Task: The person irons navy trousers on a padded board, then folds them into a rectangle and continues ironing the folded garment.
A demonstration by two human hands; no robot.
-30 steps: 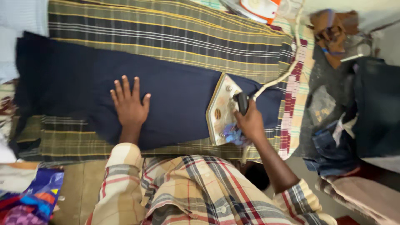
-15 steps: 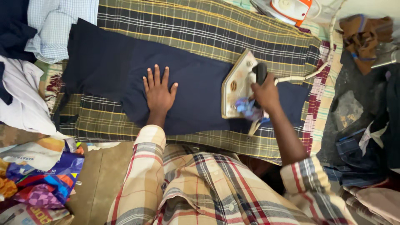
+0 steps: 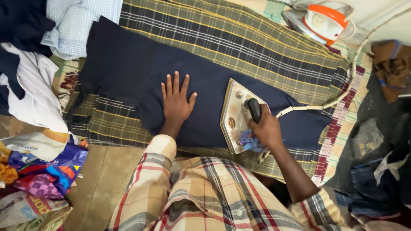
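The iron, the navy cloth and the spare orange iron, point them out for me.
iron (image 3: 234, 115), head view, on its metal body.
navy cloth (image 3: 124, 70), head view, on its flat left part.
orange iron (image 3: 325, 19), head view, on its orange top.

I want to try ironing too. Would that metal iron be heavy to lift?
Probably heavy: the iron looks like thick, worn metal, and the right hand wraps its handle fully. It likely glides flat over the dark blue cloth rather than tipping, given its broad base.

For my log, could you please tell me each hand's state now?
Left hand: open, flat on the dark navy cloth.
Right hand: closed on the metal iron's black handle.
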